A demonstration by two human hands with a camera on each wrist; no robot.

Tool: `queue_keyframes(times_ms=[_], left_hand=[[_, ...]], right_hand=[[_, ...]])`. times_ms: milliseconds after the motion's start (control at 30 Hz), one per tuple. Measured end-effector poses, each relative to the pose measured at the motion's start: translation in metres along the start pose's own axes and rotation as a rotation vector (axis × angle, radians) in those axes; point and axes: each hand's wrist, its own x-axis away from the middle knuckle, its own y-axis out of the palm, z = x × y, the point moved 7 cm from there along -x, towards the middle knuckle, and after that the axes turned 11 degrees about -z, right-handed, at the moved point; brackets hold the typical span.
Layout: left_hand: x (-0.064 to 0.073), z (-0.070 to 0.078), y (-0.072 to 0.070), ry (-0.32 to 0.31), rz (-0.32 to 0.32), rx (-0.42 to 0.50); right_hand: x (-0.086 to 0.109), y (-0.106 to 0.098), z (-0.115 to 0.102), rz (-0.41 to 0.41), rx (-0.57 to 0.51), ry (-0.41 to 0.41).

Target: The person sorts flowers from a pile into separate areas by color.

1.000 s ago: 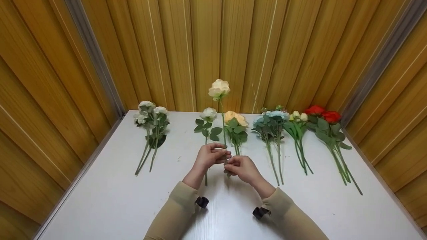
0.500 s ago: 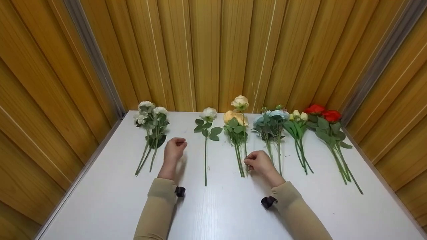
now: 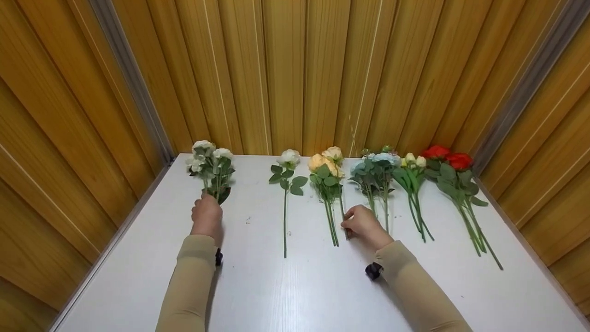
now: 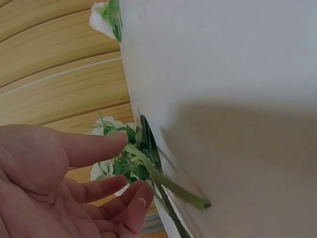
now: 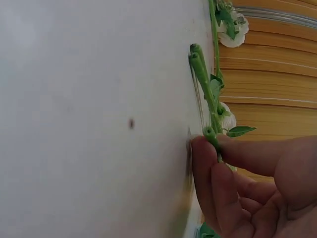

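My right hand (image 3: 365, 225) pinches the lower stem of a pale cream rose (image 3: 333, 152) between thumb and fingers. In the right wrist view the cut end of that stem (image 5: 209, 133) sticks out between the fingertips, close over the table. The rose lies alongside the peach roses (image 3: 324, 167), its bloom next to theirs. At the far left, my left hand (image 3: 207, 215) is over the stems of the white flowers (image 3: 209, 161). The left wrist view shows the left thumb and fingers (image 4: 115, 148) spread apart around the green stems (image 4: 181, 191), with a gap between them.
A single white rose (image 3: 289, 159) lies between the two hands on the white table (image 3: 258, 281). To the right are blue flowers (image 3: 375, 162), yellowish tulips (image 3: 411, 161) and red roses (image 3: 446, 156). Wood-patterned panels (image 3: 281, 69) rise behind the table.
The cream rose, held upright in both hands, has been lowered beside the peach roses by the right hand. The left hand let go and moved left to the white flowers.
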Motion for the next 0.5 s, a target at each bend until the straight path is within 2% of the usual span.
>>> queue_keyframes(times_ms=[133,233,267,367,500], left_hand=[[-0.007,-0.005,0.004,-0.036,-0.081,-0.052],[-0.014,-0.006,0.005,-0.048,-0.108,-0.128],[-0.016,-0.007,0.005,-0.052,-0.119,-0.125],[-0.020,-0.010,0.007,-0.039,-0.147,-0.045],[-0.027,-0.013,0.010,-0.025,-0.198,0.228]], right_hand=[[0.001,0.002,-0.003,-0.023,0.048,0.007],[0.002,0.002,-0.005,-0.015,0.101,0.009],[0.002,0.001,-0.006,-0.008,0.121,0.012],[0.002,0.001,-0.005,0.004,0.173,0.010],[0.003,0.000,-0.005,0.003,0.175,0.013]])
